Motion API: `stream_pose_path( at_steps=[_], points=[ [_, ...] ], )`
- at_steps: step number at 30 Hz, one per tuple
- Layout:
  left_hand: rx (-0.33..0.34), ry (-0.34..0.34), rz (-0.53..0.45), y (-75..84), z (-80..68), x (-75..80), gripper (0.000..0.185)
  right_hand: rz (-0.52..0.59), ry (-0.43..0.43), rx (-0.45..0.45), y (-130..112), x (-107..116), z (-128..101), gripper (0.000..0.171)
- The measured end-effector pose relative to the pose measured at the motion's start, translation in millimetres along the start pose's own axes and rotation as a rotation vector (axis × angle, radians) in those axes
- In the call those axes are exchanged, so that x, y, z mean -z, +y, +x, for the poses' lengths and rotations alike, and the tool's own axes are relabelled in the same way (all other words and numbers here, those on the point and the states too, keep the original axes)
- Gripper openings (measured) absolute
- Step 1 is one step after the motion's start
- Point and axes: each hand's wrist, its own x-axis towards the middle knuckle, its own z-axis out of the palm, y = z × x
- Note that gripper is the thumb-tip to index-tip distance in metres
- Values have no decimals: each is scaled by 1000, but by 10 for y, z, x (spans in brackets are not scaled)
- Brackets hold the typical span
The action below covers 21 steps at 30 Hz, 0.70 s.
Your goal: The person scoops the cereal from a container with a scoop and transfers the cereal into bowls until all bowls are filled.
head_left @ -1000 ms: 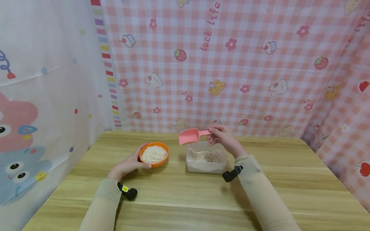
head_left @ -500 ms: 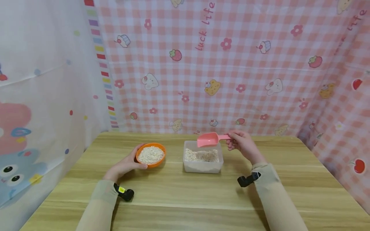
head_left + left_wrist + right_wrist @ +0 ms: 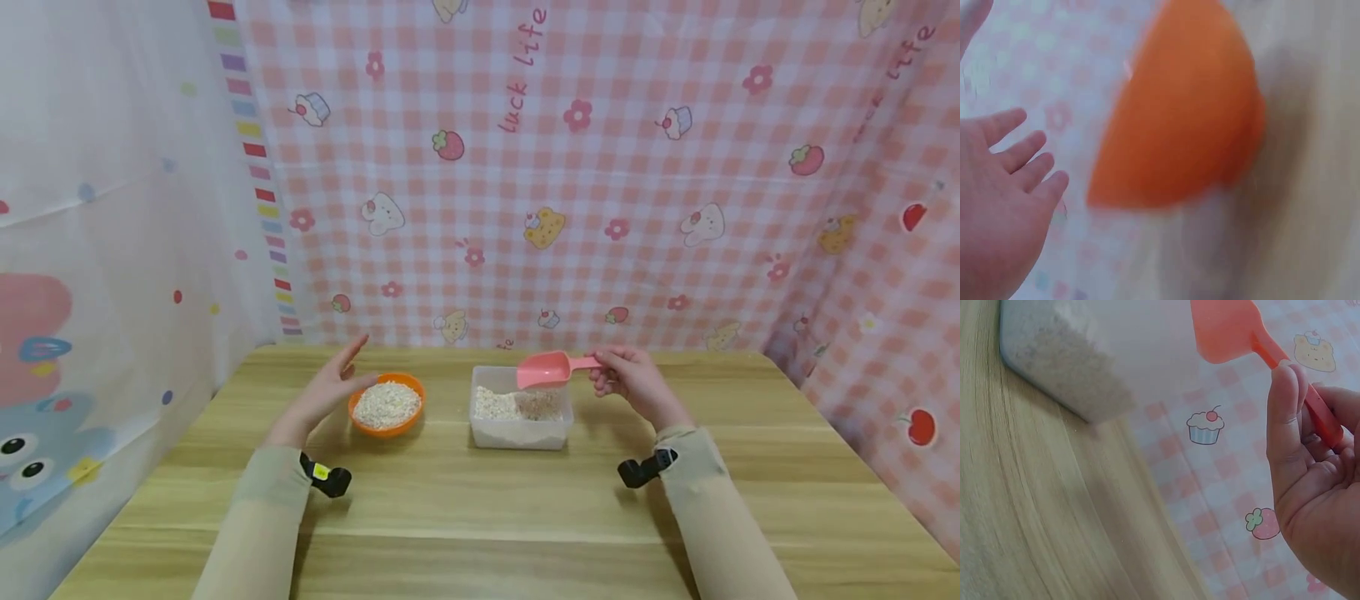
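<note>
My right hand (image 3: 632, 382) grips the handle of a pink scoop (image 3: 545, 370), thumb along one side in the right wrist view. The scoop's bowl hangs over a translucent plastic box (image 3: 522, 434) with pale flakes (image 3: 495, 405) inside, unevenly heaped. To the left, an orange bowl (image 3: 387, 431) full of similar flakes (image 3: 386, 406) sits on the table. My left hand (image 3: 324, 397) is beside and above that bowl's left rim, fingers spread. In the left wrist view a gap shows between the fingers (image 3: 1035, 169) and the blurred orange bowl (image 3: 1191, 119).
A wood-grain table (image 3: 480, 508) carries the bowl and the box side by side. Behind it hangs a pink checked cloth (image 3: 480, 183), with a white printed cloth (image 3: 150, 233) on the left. Each wrist wears a small black camera (image 3: 327, 477).
My left hand has let go of the orange bowl and lifted off it. My right hand moved right, bringing the scoop from left of the box to above it, then slightly lower.
</note>
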Motion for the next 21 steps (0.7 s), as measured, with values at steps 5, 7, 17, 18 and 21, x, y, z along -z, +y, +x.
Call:
stream_pose_path(
  at_steps=[5,7,17,18,21],
  points=[
    [-20,39,8,352,148,-270,82,0,1,-3,21,9,-10,28],
    [-52,25,-2,476,211,-439,82,-1,8,-5,22,4,-12,26],
    [-74,-136,115,690,418,-1275,99,-6,8,-18,37,-28,-27,27],
    [-72,-145,129,673,430,-1329,102,-10,8,-22,43,-28,-27,29],
    [-67,-168,148,628,452,-1442,108,-19,8,-24,47,-12,-33,31]
  ],
)
